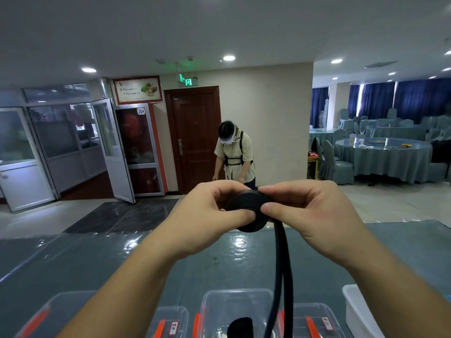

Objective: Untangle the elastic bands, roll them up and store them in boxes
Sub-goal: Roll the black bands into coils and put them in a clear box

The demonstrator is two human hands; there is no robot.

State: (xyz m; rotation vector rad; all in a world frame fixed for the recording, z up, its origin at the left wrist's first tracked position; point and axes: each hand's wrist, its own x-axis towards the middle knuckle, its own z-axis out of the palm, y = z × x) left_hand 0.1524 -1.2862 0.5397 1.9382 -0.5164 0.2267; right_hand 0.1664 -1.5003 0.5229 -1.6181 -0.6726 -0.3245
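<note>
I see both hands raised above the table [97, 259]: left hand [207, 213] and right hand [310, 211] pinch a black elastic roll [246, 203], its loose tail [280, 264] hanging down over 3 clear boxes; the middle box [238, 303] holds a dark roll [240, 326]

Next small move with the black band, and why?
Probably another wrap: both the left hand and right hand pinch the black roll, while a loose tail hangs toward the clear boxes. Rolling looks unfinished.
</note>
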